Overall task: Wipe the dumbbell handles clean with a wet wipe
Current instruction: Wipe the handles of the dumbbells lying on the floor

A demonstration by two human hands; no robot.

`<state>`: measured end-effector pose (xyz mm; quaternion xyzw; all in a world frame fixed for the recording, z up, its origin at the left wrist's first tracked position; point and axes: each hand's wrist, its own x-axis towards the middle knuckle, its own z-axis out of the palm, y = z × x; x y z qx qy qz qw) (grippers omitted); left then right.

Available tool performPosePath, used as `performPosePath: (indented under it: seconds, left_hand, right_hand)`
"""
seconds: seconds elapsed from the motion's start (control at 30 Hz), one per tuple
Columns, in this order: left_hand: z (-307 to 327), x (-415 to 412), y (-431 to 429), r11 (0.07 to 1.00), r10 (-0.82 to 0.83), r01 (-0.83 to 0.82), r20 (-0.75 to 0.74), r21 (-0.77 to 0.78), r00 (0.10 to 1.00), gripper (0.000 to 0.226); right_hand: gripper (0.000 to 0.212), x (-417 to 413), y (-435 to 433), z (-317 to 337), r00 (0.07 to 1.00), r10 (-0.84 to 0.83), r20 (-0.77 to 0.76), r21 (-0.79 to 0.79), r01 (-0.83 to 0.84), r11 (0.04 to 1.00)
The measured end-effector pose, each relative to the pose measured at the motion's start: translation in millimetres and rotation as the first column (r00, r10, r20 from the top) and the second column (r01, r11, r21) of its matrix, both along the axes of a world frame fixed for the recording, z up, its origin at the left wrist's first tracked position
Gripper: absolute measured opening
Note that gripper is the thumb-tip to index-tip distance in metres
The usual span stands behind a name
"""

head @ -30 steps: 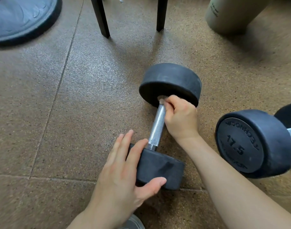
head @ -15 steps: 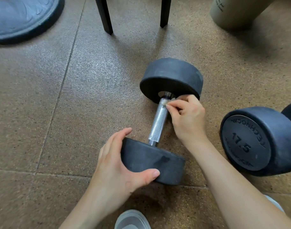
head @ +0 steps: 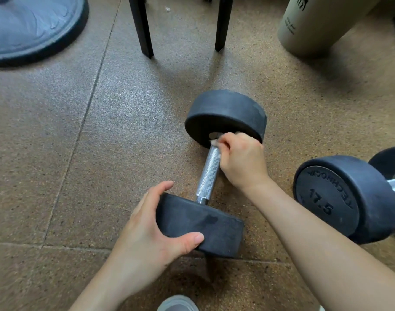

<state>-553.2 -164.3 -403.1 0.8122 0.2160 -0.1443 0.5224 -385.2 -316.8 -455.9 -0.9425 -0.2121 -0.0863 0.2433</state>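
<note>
dumbbell handle (head: pixel 208 173): knurled metal, bright sheen seen.
dumbbell heads (head: pixel 225 111): matt black rubber, smooth.
floor (head: pixel 57 142): grainy, speckled, matt.

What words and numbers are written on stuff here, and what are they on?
"17.5": on the round end face of the second dumbbell.
"TECHNO" plus letters I cannot make out: upside down along that same face's rim.
Beige container: a dark logo and small print, too small to read.
Nothing else carries readable text.
</note>
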Motion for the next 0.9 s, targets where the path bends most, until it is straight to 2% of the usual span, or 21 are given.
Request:
performPosePath:
  seconds: [0.07,0.2,0.33,0.43,0.5,0.6,0.67,0.73,0.8,0.9]
  left_hand:
    - [-2.6,0.5,1.2,1.0,0.016,-0.016,-0.004,-0.008,1.0,0.102]
    - [-3.0,-2.4,1.0,1.0,0.027,-0.027,-0.015,-0.013,1.0,0.103]
    - [-4.4,-2.3,1.2,0.999,0.039,-0.039,-0.011,-0.019,0.999,0.103]
    - [-8.5,-1.8,6.2,0.998,0.037,-0.038,-0.029,-0.059,0.999,0.102]
    - [-11.6,-0.7,10.1,0.995,0.056,-0.058,-0.02,-0.081,0.998,0.1]
    - [-9.6,-2.5,6.6,0.995,0.089,-0.089,-0.001,-0.051,0.996,0.097]
    - [-2.7,-5.9,1.8,0.995,0.068,-0.07,0.036,0.071,0.997,0.094]
    - [3.8,-6.2,-0.7,0.986,0.044,-0.055,0.072,0.157,0.996,0.088]
    - [4.4,-4.8,1.3,0.982,0.039,-0.049,0.061,0.18,0.997,0.087]
    - [3.6,-5.4,2.7,0.983,0.048,-0.052,0.029,0.174,0.998,0.085]
  right_hand:
    - [0.008,1.6,3.5,-2.9,0.997,-0.051,0.05,-0.008,0.052,0.999]
    - [0.008,-17.0,-6.3,-4.0,0.999,0.035,0.02,-0.076,-0.034,0.997]
    - [0.011,3.0,-2.4,-9.3,0.99,-0.138,0.016,-0.053,0.139,0.989]
    - [0.013,-20.5,-4.1,-8.4,0.997,-0.035,-0.062,0.044,0.037,0.998]
    - [0.01,-21.7,-5.2,-4.8,0.997,0.054,-0.045,0.027,-0.053,0.998]
    - [0.01,0.2,-1.9,-4.5,0.998,-0.011,-0.054,0.001,0.011,1.0]
    - [0.008,-9.7,-2.5,-4.1,0.983,0.091,-0.162,0.042,-0.085,0.995]
    - [0.005,-29.1,-6.1,2.9,0.919,0.264,-0.292,0.104,-0.244,0.964]
    - [0.006,-37.0,-7.3,10.2,0.835,0.384,-0.393,0.113,-0.37,0.922]
    - [0.009,-27.5,-3.4,17.0,0.743,0.48,-0.467,0.055,-0.517,0.854]
